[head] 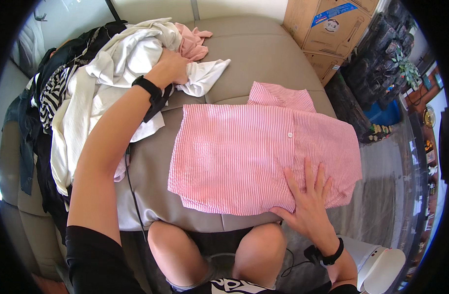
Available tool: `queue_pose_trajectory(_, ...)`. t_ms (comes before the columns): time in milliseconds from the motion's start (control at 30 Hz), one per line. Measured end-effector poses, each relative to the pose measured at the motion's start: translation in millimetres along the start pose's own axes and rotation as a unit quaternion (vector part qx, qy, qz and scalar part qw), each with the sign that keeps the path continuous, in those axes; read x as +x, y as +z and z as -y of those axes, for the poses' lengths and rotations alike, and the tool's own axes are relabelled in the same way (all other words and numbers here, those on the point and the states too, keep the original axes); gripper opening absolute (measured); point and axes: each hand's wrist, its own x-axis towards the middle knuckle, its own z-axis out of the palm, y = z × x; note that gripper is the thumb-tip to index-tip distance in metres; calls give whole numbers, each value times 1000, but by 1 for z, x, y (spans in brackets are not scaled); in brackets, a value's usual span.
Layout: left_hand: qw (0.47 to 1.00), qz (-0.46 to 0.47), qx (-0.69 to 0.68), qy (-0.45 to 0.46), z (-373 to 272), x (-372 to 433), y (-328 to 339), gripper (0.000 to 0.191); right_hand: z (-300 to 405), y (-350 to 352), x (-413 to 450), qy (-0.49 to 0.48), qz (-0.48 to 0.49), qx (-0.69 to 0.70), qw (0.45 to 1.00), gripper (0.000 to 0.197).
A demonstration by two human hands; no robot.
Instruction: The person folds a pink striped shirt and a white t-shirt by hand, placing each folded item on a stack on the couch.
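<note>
A pink and white striped shirt (231,158) lies folded on the grey-brown sofa seat (246,55) in front of my knees, a white button showing and a striped part sticking out at its far edge. My right hand (309,198) rests on the shirt's near right part, fingers spread, gripping nothing. At the upper left, my left hand (173,66) reaches into a heap of clothes and touches a white garment (206,75); its fingertips are partly hidden, so I cannot tell whether it grips the cloth. A light pink garment (193,42) lies just beyond that hand.
Black, striped and denim clothes (55,95) fill the heap's left side. A thin black cable (134,194) crosses the sofa's front. Cardboard boxes (334,29) stand at the far right, beside a dark rock ornament (375,55). A white appliance (378,264) stands at the lower right.
</note>
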Motion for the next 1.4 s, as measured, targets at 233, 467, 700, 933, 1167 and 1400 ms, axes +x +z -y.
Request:
queue_pose_trajectory(233, 993, 85, 81, -13, -4, -59, 4, 37, -29, 6, 19, 0, -16, -29, 999, 88)
queue_pose_trajectory(467, 992, 99, 50, 56, -23, -167, 5, 29, -69, 5, 70, 33, -29, -26, 999, 80)
queue_pose_trajectory(700, 987, 126, 19, 97, -38, -263, 6, 36, -71, -2, 168, 83, -31, -7, 996, 79)
queue_pose_trajectory(933, 987, 68, -27, 141, -35, -300, 4, 29, -63, -3, 300, 18, -48, 1, 999, 79)
queue_pose_trajectory(1167, 982, 28, -35, 184, -31, -301, 12, 21, -53, -1, 435, -26, -42, -56, 997, 80)
queue_pose_trajectory(1400, 974, 88, -69, 195, -32, -315, 27, 18, -48, -8, 533, -86, -11, -80, 993, 79)
